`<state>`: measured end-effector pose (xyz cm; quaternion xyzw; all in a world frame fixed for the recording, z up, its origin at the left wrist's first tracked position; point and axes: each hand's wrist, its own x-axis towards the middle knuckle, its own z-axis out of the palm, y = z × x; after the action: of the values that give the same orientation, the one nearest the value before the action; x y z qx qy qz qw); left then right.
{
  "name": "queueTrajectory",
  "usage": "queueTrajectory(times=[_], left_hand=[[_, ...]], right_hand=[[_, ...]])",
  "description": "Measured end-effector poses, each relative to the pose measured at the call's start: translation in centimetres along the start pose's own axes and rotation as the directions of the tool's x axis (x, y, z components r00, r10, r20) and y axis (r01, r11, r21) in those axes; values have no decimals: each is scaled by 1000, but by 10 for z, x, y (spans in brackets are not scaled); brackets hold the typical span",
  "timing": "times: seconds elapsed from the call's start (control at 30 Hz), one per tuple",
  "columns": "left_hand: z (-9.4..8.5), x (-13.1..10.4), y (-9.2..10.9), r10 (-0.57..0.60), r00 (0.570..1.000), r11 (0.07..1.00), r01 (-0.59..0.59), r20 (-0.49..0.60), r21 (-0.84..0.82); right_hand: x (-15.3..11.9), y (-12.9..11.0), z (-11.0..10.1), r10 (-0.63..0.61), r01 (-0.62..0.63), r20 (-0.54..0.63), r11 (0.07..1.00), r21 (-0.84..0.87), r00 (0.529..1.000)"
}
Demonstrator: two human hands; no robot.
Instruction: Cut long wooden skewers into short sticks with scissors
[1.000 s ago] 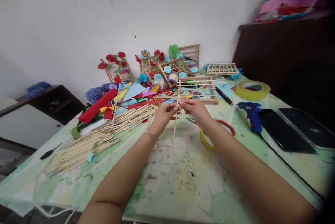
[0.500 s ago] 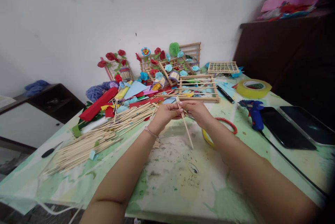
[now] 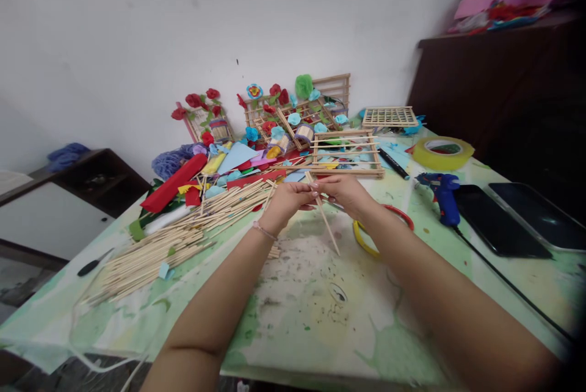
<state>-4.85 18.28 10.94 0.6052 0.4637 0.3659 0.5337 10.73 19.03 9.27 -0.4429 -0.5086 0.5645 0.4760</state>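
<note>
My left hand (image 3: 293, 198) is closed on a thin wooden stick (image 3: 329, 228), which slants down toward me over the table. Fingertips of my right hand (image 3: 341, 192) meet those of the left at the stick's upper part; they are pinched, and what they grip is too small to make out. Under and beside my right forearm lie scissors with red and yellow handles (image 3: 398, 214). A pile of loose wooden sticks (image 3: 151, 257) lies to the left of my left hand.
Stick frames (image 3: 348, 170) and paper flowers (image 3: 194, 100) stand behind the hands. On the right are yellow tape (image 3: 463, 157), a black marker (image 3: 394, 163), a blue glue gun (image 3: 446, 199) with its cable, and two phones (image 3: 501, 224). Red paper (image 3: 174, 184) lies left.
The view has shifted slightly. My right hand has shifted a little, and more of the yellow scissor handle shows. Both hands remain together at the stick.
</note>
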Motion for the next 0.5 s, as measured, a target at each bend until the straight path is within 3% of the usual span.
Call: queueTrajectory(times=[0.27, 0.4, 0.5], left_hand=[[3, -3, 5, 6, 1000, 999, -6, -3, 42], [6, -6, 9, 29, 999, 999, -28, -16, 34], [5, -11, 16, 48, 999, 998, -48, -16, 39]], right_hand=[[-5, -9, -3, -21, 24, 57, 999, -47, 998], [-10, -20, 4, -109, 111, 55, 993, -34, 992], [-16, -31, 6, -257, 245, -34, 948, -204, 966]])
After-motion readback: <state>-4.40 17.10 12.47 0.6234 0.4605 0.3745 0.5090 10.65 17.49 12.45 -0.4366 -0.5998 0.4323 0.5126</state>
